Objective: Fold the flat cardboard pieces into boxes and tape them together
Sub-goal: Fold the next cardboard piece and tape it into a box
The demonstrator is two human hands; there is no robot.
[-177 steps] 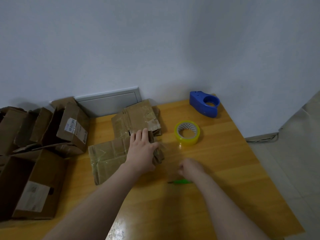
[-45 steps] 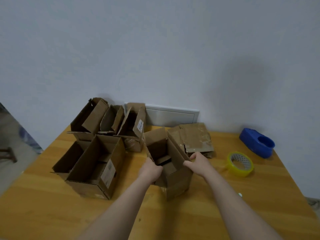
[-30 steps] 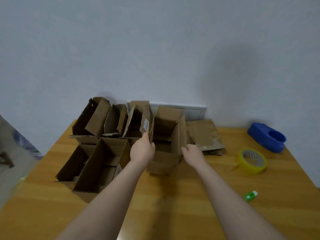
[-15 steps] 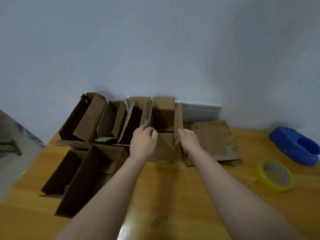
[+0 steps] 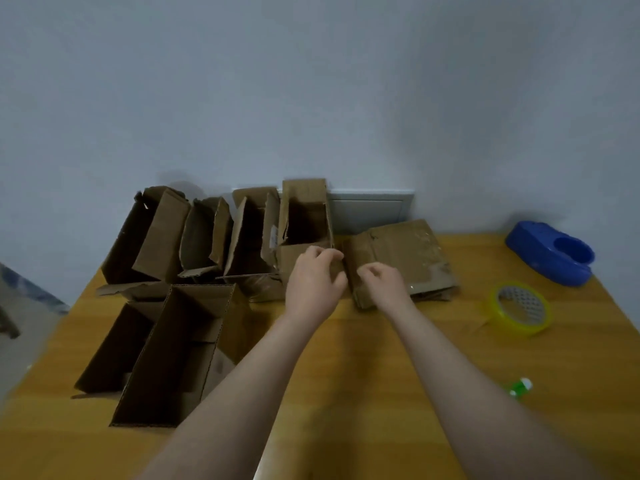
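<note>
A folded open-topped cardboard box (image 5: 304, 233) stands against the wall, last in a row of boxes. My left hand (image 5: 315, 282) is at its lower front right corner, fingers loosely bent and apart, gripping nothing that I can see. To the right lies a stack of flat cardboard pieces (image 5: 405, 254). My right hand (image 5: 381, 284) rests on the stack's near left corner with curled fingers; whether it grips the cardboard is unclear. A yellow tape roll (image 5: 519, 308) lies further right on the wooden table (image 5: 346, 358).
Several open boxes (image 5: 207, 237) line the wall at the left, and two larger ones (image 5: 173, 355) lie in front of them. A blue tape dispenser (image 5: 550, 252) sits at the back right. A small green object (image 5: 519, 388) lies near the right edge.
Both hands carried the folded box to the back row, set it against the wall and let go. The right hand has shifted right onto the flat cardboard stack.
</note>
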